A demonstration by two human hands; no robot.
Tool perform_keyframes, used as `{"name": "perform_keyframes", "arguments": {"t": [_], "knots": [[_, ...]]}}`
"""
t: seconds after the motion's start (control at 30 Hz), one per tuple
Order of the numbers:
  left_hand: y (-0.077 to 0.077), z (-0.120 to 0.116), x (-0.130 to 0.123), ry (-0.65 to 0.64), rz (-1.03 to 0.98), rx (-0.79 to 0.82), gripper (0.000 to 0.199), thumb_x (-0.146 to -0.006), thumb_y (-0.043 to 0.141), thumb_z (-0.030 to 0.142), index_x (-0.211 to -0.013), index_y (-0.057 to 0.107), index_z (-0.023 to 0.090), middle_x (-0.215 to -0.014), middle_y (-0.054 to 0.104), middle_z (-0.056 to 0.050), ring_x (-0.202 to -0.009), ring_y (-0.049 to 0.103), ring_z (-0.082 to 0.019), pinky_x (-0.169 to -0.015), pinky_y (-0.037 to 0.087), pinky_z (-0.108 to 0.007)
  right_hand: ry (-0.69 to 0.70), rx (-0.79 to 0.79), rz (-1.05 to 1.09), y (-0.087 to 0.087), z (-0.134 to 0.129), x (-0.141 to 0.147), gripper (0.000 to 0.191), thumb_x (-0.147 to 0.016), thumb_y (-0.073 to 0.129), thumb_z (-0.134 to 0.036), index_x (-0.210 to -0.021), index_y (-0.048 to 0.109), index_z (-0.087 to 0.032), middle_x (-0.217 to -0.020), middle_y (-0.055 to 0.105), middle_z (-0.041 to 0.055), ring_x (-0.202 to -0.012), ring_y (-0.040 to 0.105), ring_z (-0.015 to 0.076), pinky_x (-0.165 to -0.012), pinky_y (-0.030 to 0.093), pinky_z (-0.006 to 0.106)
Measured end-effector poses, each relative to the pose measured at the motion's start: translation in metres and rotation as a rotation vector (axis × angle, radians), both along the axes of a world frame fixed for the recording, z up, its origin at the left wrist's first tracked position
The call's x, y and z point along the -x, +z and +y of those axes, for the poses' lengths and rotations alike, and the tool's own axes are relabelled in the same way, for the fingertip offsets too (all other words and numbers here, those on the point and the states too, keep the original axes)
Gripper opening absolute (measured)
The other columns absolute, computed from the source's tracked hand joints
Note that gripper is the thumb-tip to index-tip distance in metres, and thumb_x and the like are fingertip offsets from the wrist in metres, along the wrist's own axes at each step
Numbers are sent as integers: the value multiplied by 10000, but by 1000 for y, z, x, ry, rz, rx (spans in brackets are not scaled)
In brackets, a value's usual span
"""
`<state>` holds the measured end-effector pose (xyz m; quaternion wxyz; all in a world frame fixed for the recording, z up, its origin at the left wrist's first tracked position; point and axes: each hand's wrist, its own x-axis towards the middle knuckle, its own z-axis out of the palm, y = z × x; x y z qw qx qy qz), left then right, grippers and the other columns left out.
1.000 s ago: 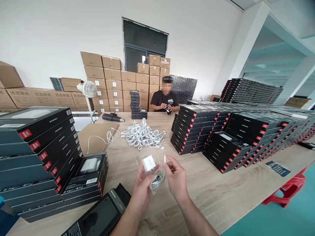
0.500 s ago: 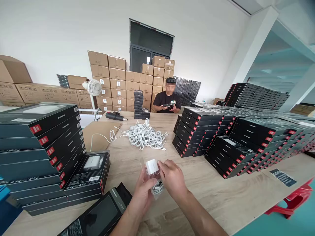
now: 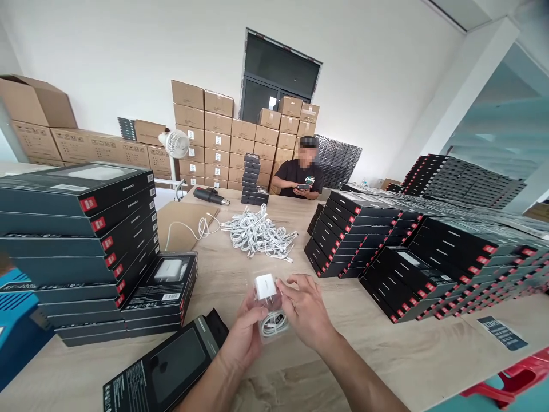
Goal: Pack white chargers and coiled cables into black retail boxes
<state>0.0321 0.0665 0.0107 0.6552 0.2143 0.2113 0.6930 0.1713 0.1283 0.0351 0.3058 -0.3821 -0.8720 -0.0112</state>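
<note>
My left hand (image 3: 246,332) grips a clear plastic tray (image 3: 269,339) from its left side, the thumb over its edge. A white charger (image 3: 265,286) sits in the tray's upper part, and a coiled white cable (image 3: 273,324) lies below it. My right hand (image 3: 306,306) pinches the tray's right edge beside the charger with thumb and forefinger. Left of my hands, a black box (image 3: 171,366) with a dark window and a raised end flap lies on the table. Beyond the tray is a pile of white cables (image 3: 259,232).
Black boxes (image 3: 77,229) are stacked high at the left, with more stacks (image 3: 355,229) along the right. A heat gun (image 3: 210,195) lies near a fan (image 3: 175,144). Across the table (image 3: 334,355) a person (image 3: 300,176) holds a dark object. A red stool (image 3: 510,380) stands lower right.
The view has shifted, so the surroundings appear farther right. The tray is turned to face the camera more fully, and my right fingers have spread slightly while keeping their pinch at its edge.
</note>
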Motion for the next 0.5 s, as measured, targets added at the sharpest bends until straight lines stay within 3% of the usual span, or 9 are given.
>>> {"name": "perform_keyframes", "arguments": {"t": [0.1,0.33,0.5], "knots": [[0,0,5,18,-51,7,717,-614,706,65,-1300,573,224,-1151,737,-95,-1033,699,-290,-858,533,-384,97,67,90,-10,5,1,477,-915,504,-129,-1324,630,-342,-1134,639,73,-1075,538,255,-902,458,416],[1,0,9,62,-8,-27,704,-626,690,76,-1307,583,218,-1011,760,-75,-913,713,-266,-812,533,-364,344,243,276,-22,20,-1,442,-1000,454,-222,-1405,530,-382,-1156,668,40,-1101,581,214,-957,512,393],[-3,2,7,61,-37,25,710,-600,679,53,-1286,603,219,-1033,750,-77,-933,701,-254,-802,524,-344,350,201,275,-33,23,1,451,-1005,445,-225,-1426,505,-377,-1150,680,52,-1074,609,217,-947,528,401]]}}
